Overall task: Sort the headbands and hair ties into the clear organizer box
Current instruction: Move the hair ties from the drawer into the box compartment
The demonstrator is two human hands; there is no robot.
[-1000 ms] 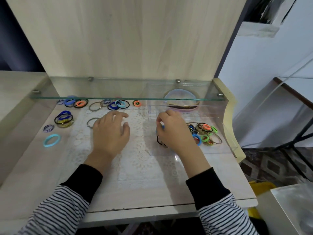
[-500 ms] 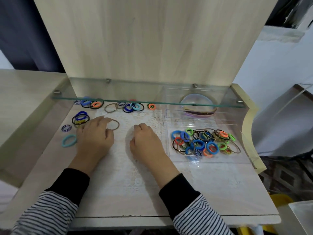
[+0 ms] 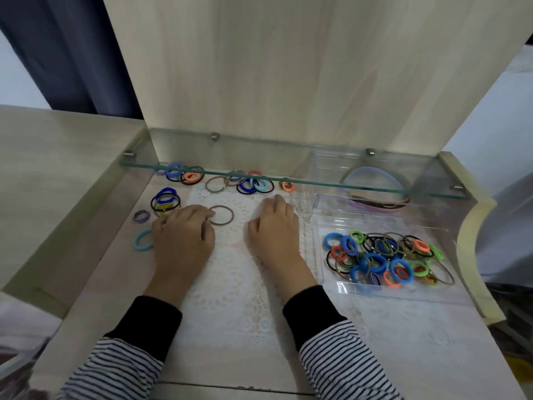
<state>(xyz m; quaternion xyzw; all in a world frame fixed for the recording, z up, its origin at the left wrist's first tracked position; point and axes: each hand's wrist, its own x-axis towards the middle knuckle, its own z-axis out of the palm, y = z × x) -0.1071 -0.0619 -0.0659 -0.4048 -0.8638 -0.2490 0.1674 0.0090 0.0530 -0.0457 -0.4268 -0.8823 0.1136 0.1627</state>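
Observation:
The clear organizer box stands at the right. Its front compartment holds several coloured hair ties; headbands lie in the back one. My left hand rests palm down on the lace mat, its fingertips pinching the left edge of a brown hair tie that lies flat. My right hand is palm down at the mat's middle with nothing in it, fingertips close to an orange striped tie. Loose ties line the back under the glass shelf.
A glass shelf overhangs the back of the desk at low height. More loose ties lie at the left: a black, blue and yellow pile, a small striped one, a teal one. A raised wooden side borders the right.
My right hand has left the box's front compartment and moved left to the mat's middle, then toward the back. My left hand shifted left onto the brown tie.

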